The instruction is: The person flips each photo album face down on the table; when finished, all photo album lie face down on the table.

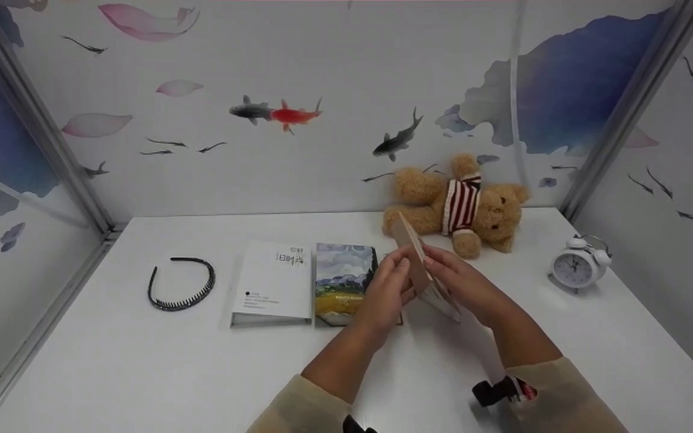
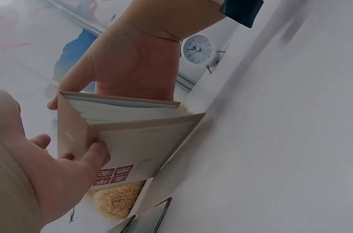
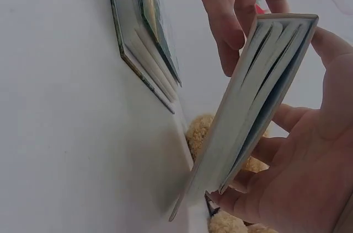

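A white tabletop (image 1: 112, 361) sits boxed in by walls papered with painted fish. Nearest, the left hand (image 1: 385, 294) and right hand (image 1: 467, 285) pinch a thin tan paper-covered booklet (image 1: 421, 270) between them, standing it on edge just above the table, thumbs and fingers curled on its covers. It looks light and floppy, best gripped near the spine. Left lie two closed books (image 1: 304, 282) and a black toothed headband (image 1: 181, 284); farther off, a brown teddy bear (image 1: 461, 204) and white alarm clock (image 1: 578, 263).

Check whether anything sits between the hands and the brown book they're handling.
Nothing visible does. The left hand and right hand already hold the brown book directly, tilted on edge on the table.
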`<state>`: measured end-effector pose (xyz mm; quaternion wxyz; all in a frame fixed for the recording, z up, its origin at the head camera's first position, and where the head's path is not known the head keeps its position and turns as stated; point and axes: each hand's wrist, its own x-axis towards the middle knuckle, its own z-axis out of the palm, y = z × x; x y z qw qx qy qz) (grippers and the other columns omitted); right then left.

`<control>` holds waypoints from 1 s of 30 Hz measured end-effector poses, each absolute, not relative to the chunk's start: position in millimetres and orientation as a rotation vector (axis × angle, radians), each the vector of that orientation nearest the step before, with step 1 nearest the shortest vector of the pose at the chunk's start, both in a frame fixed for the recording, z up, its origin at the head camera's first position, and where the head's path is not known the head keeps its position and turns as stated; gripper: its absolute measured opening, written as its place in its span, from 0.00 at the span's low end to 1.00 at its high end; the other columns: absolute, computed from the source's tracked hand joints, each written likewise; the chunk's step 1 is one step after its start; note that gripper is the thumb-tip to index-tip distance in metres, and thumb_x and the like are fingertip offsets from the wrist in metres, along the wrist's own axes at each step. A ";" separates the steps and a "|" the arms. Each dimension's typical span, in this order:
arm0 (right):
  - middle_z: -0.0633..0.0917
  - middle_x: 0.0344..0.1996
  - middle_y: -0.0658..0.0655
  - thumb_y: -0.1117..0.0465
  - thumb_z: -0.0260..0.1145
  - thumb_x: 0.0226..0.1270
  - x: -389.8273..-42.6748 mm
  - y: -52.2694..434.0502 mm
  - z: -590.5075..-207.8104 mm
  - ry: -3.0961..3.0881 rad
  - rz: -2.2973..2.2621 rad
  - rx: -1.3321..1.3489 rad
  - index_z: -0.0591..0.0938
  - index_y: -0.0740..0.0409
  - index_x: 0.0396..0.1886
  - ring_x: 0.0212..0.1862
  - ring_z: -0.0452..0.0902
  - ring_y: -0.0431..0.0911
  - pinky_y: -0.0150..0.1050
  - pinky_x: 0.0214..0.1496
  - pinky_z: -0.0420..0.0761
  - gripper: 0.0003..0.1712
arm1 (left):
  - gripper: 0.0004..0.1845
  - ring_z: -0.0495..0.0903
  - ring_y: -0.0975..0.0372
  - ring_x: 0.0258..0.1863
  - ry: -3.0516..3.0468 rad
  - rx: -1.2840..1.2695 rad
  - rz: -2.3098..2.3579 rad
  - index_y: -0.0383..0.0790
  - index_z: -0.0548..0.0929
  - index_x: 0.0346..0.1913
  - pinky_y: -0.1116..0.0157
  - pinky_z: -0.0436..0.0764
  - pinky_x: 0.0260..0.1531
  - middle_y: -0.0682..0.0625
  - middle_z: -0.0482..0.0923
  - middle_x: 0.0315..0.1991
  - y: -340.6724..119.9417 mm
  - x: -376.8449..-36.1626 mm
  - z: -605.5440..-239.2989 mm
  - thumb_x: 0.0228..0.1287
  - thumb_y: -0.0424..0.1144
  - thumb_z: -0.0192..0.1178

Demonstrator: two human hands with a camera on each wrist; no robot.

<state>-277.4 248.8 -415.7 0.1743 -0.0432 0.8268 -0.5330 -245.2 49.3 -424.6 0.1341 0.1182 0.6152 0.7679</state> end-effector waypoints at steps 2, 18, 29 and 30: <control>0.50 0.89 0.58 0.25 0.54 0.78 -277.0 247.9 -413.5 2.330 -1.542 -0.115 0.52 0.37 0.89 0.89 0.45 0.63 0.73 0.85 0.53 0.50 | 0.28 0.68 0.48 0.81 1.783 0.334 2.228 0.54 0.64 0.82 0.47 0.69 0.81 0.46 0.62 0.83 49.2 -244.6 -423.6 0.88 0.57 0.41; 0.64 0.84 0.57 0.44 0.62 0.83 -273.7 257.0 -403.1 2.334 -1.945 -0.168 0.57 0.43 0.88 0.80 0.66 0.56 0.52 0.78 0.74 0.41 | 0.29 0.61 0.53 0.85 1.807 0.402 2.165 0.58 0.62 0.83 0.46 0.64 0.84 0.55 0.61 0.85 49.4 -245.0 -419.4 0.87 0.59 0.39; 0.67 0.82 0.55 0.56 0.69 0.79 -276.6 277.9 -403.6 2.471 -1.973 -0.159 0.66 0.50 0.84 0.77 0.69 0.54 0.29 0.64 0.82 0.39 | 0.33 0.60 0.45 0.85 1.754 0.336 2.011 0.54 0.58 0.86 0.44 0.63 0.84 0.45 0.59 0.86 54.5 -247.3 -440.7 0.88 0.61 0.34; 0.68 0.81 0.57 0.57 0.69 0.79 -277.3 280.1 -403.7 2.480 -1.976 -0.162 0.66 0.52 0.83 0.76 0.70 0.54 0.27 0.61 0.83 0.38 | 0.33 0.59 0.45 0.86 1.735 0.322 1.999 0.52 0.57 0.86 0.43 0.62 0.84 0.44 0.59 0.86 55.2 -247.4 -443.0 0.88 0.61 0.33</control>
